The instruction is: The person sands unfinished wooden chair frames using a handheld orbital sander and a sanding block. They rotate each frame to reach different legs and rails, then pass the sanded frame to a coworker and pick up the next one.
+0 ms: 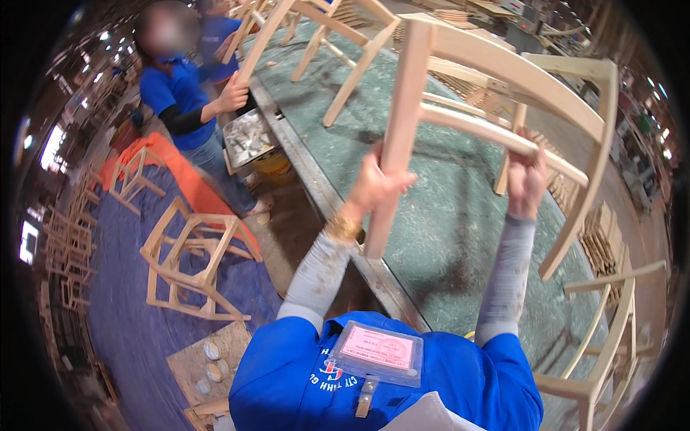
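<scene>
A pale wooden chair frame (pixel 406 100) is held up over the green-topped table (pixel 445 230), its legs pointing toward me. My left hand (pixel 374 183) wraps around the near left leg at about its middle. With my right hand (pixel 528 179) I grip the round crossbar (pixel 478 129) close to its right end, fingers curled over it. Both arms reach forward in grey sleeves. Whether the frame's far side rests on the tabletop, I cannot tell.
Beyond it, another chair frame (pixel 352 72) stands on the table, and a co-worker in blue (pixel 172 90) grips a wooden leg at the left. A scrap box (pixel 248 136) sits beside the table. Chair frames (pixel 194 258) stand on blue floor covering; another (pixel 604 359) is at right.
</scene>
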Available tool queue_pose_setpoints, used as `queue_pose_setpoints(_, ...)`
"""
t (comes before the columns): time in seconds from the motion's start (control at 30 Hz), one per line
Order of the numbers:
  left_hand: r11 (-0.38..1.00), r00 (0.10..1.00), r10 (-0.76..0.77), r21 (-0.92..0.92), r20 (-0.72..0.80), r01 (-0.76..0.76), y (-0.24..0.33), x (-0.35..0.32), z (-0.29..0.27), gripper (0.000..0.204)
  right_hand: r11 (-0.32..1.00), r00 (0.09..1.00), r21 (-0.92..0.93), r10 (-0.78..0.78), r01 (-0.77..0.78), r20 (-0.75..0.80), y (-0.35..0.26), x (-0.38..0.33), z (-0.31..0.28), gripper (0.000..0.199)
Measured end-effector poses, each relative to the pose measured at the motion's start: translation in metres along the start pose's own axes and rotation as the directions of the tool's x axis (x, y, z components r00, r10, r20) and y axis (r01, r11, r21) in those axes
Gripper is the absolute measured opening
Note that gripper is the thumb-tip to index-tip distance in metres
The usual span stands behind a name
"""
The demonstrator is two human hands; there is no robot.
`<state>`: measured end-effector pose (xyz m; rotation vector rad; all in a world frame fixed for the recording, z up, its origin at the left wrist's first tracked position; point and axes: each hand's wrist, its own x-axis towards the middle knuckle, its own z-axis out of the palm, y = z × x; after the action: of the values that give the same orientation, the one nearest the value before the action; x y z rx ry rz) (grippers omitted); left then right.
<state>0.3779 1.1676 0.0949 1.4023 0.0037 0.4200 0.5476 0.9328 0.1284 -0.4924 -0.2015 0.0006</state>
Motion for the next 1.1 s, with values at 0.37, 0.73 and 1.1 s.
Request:
queue_pose_setpoints(0.37, 0.875, 0.977, -0.021, -0.468, 0.213, 0.121, -0.003, 0.062, -0.010, 0.060, 0.991, 0.992, -0.130, -0.012, 0.029, 0.125, 0.004, 0.070, 0.021, 0.033)
queue_pose_setpoints(0.73, 0.672, 0.961, -0.011, -0.710, 0.276, 0.212, -0.010, 0.060, -0.012, 0.056, 0.975, 0.994, -0.218, -0.013, 0.036, 0.105, 0.000, 0.071, 0.022, 0.039)
queue_pose_setpoints(1.1, 0.519, 0.927, 0.020, -0.797, 0.375, 0.311, -0.026, 0.069, -0.008, 0.050, 0.969, 0.999, -0.246, -0.030, 0.022, -0.032, -0.024, 0.078, 0.020, 0.036)
